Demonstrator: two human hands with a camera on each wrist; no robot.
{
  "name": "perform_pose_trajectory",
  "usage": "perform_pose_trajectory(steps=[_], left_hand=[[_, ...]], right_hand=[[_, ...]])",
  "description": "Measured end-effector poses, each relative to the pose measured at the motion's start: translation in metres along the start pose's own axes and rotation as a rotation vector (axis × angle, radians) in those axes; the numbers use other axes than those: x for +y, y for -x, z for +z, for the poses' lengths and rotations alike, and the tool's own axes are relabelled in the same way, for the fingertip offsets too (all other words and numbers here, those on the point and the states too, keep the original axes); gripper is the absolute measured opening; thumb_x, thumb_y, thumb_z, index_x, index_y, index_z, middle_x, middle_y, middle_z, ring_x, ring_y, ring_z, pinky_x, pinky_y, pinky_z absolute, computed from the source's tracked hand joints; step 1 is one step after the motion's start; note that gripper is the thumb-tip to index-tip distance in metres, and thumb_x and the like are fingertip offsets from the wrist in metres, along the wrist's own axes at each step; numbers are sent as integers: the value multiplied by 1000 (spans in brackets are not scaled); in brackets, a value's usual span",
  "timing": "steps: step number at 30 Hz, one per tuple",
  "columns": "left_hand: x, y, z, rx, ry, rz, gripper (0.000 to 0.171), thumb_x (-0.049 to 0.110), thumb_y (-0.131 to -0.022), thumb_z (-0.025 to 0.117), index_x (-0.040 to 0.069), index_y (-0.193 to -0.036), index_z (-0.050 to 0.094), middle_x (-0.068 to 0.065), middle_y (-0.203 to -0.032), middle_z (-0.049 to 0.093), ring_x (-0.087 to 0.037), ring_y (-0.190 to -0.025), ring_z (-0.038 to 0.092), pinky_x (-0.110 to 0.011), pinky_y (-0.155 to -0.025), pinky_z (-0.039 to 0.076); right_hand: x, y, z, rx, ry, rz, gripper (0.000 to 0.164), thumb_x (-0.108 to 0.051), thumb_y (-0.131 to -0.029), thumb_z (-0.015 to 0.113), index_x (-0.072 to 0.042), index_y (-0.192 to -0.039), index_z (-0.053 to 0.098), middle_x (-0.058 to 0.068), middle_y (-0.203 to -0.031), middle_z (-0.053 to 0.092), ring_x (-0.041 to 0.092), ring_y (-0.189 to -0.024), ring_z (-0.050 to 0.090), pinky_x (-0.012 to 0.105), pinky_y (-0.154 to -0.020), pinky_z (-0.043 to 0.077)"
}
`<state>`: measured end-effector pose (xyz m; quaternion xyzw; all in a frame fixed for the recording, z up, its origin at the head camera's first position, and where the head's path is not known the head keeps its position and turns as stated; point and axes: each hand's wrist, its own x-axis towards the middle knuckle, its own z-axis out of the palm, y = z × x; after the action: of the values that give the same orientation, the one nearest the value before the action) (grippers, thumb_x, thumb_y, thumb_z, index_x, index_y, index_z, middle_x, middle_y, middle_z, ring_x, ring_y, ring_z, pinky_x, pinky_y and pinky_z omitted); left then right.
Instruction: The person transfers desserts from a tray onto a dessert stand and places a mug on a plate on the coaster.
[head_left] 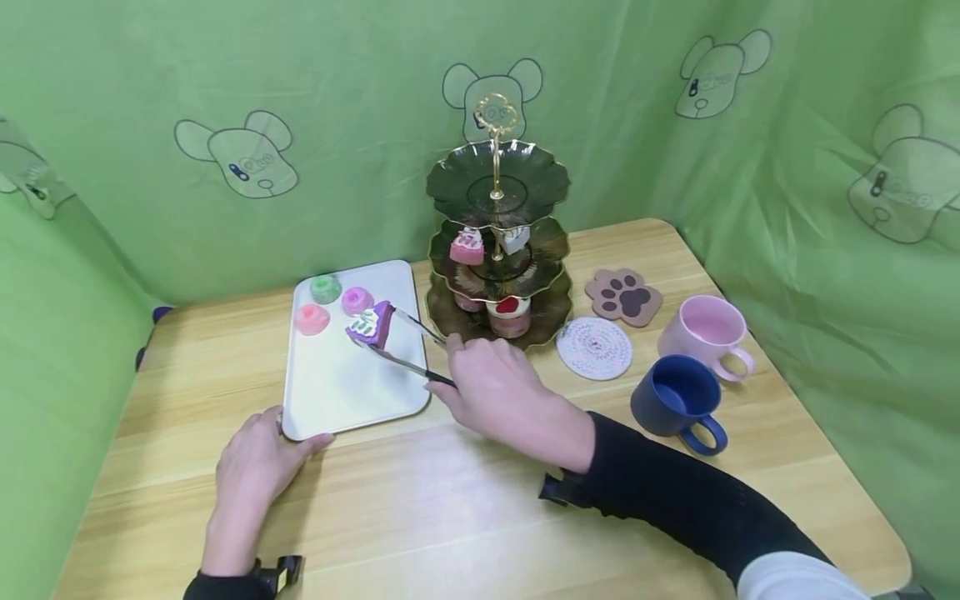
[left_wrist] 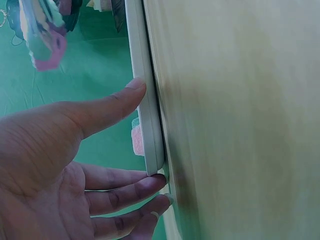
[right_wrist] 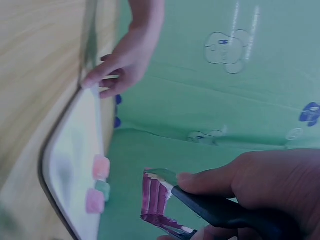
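Observation:
My right hand grips a pair of tongs with black handles and metal arms. Between the tong ends is a purple toy cake slice with white topping, held above the white tray. The right wrist view shows the slice apart from the tray surface. At the tray's near left corner, my left hand holds the rim, its thumb along the near edge and its fingers round the side. Pink, green and lilac toy sweets sit at the tray's far left.
Right of the tray stands a three-tier stand with a pink cake slice, a white piece and a red-topped cup dessert. Beyond are a paw coaster, a round coaster, a pink mug and a blue mug.

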<state>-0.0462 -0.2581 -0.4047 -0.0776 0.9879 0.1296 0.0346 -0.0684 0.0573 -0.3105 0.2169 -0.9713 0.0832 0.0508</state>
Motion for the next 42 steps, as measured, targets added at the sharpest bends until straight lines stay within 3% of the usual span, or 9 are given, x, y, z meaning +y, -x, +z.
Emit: perform_pose_trajectory(steps=[7,10,16,24,28,33,37,42], left_hand=[[-3,1,0,-9,3,-8,74,68,-62,68,6,-100,58,-16,-87,57,-35,-81,55,-41,-55,38],[-4,1,1,-14,5,-15,75,68,-61,68,6,-101,58,-15,-88,57,-35,-82,55,-41,-56,38],[-4,0,0,-15,1,-17,75,70,-60,67,6,-98,58,-15,-86,57,-33,-79,55,-40,-54,37],[-4,0,-3,-14,-3,-8,73,69,-61,67,5,-96,57,-14,-83,57,-31,-76,55,-38,-53,35],[-5,-1,-2,-14,-8,-6,75,69,-61,67,5,-98,57,-15,-84,57,-32,-77,55,-39,-54,36],[-4,-1,-1,-11,-5,-4,74,69,-61,68,6,-97,57,-14,-83,57,-31,-75,54,-38,-53,35],[-2,-1,0,-8,-2,-8,71,69,-61,68,7,-94,57,-12,-82,56,-29,-74,54,-37,-52,34],[-1,-2,1,-9,3,-8,70,69,-61,68,8,-93,57,-11,-81,55,-28,-72,53,-35,-51,33]], right_hand=[[18,17,-33,42,-23,-10,68,-58,-86,48,-1,-123,54,1,-71,58,13,-49,51,27,-40,38],[27,25,-46,52,-61,-3,68,-57,-86,48,-1,-124,53,-2,-66,53,9,-42,42,23,-34,31],[50,38,-63,89,-74,5,68,-55,-85,52,1,-125,52,-5,-55,43,7,-38,37,23,-32,28],[85,42,-65,118,-23,55,56,-51,-85,57,0,-108,58,-1,-52,43,13,-40,42,30,-39,31],[97,41,-60,160,63,70,49,-51,-83,59,-3,-91,57,4,-62,46,22,-49,47,37,-48,34],[108,35,-54,203,81,63,46,-49,-81,62,-4,-78,54,7,-71,46,28,-62,47,39,-48,37],[116,29,-51,164,53,82,45,-49,-81,62,-4,-77,55,6,-68,46,31,-67,49,42,-50,40],[124,21,-50,88,27,110,46,-50,-82,60,-4,-78,56,5,-65,47,27,-60,49,38,-51,39]])
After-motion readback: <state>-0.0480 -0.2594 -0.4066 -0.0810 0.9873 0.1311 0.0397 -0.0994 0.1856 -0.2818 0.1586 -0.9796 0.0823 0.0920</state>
